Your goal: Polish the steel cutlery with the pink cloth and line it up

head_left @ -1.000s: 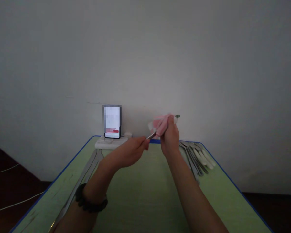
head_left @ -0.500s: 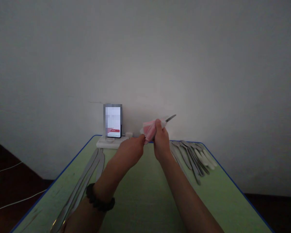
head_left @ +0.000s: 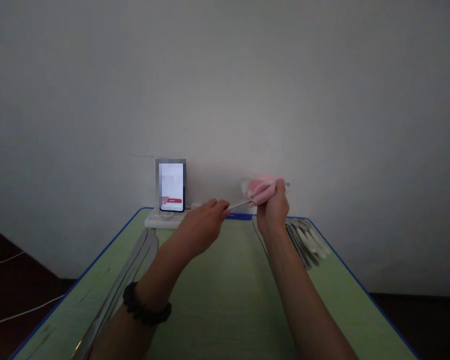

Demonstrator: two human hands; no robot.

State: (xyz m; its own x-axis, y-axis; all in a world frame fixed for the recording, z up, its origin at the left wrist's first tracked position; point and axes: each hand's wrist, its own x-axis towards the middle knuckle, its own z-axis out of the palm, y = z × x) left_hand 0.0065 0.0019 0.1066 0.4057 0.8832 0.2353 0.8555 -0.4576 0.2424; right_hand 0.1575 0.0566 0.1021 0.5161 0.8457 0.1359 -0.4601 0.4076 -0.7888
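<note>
Over the far edge of the table, my left hand (head_left: pixel 206 225) is closed on one end of a thin metal table knife (head_left: pixel 240 205). Its middle runs into a crumpled pink-and-white cloth (head_left: pixel 264 190). My right hand (head_left: pixel 275 210) is wrapped round this cloth and presses it about the knife, with the thumb on top. A small bit of metal shows past the cloth on the right. The part inside the cloth is hidden.
Several long metal knives (head_left: pixel 129 272) lie along the left of the green table (head_left: pixel 225 300). More cutlery (head_left: pixel 303 245), some with white handles, lies at the right, partly behind my right forearm. A lit phone (head_left: pixel 171 185) stands on a white power strip (head_left: pixel 161 220) by the wall.
My right hand and the cloth first slid left toward my left hand, baring the knife's far end, then moved back right. A longer stretch of knife now shows between my hands.
</note>
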